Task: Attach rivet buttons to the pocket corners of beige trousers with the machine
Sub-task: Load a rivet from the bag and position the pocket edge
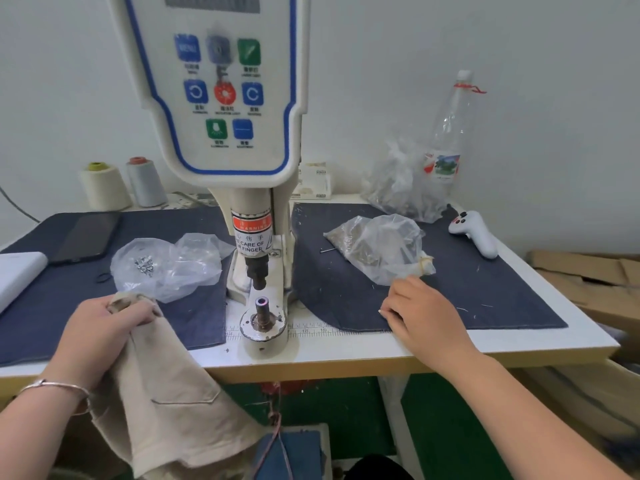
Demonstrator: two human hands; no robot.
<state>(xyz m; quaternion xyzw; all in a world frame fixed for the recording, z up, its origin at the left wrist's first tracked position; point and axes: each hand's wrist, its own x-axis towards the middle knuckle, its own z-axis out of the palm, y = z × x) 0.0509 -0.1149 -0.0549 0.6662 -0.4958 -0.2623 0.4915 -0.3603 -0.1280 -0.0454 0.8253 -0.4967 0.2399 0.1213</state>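
Trousers: beige trousers (166,403) hang lengthwise off the table (381,348) edge, bunched top end up, left of the machine (256,271).
Left hand: left hand (100,323) grips that bunched end.
Right hand: right hand (419,306) on the dark mat (485,289), fingers curled; whether it pinches anything, cannot tell.

Beige trousers (162,393) hang bunched off the table edge beside the machine (256,202).

White table (381,344), printed ruler along front edge.
Carrying: riveting machine (256,209), two dark blue mats (485,299), thread cones (104,188), bottle (448,133), bags (381,247), phone (86,237).
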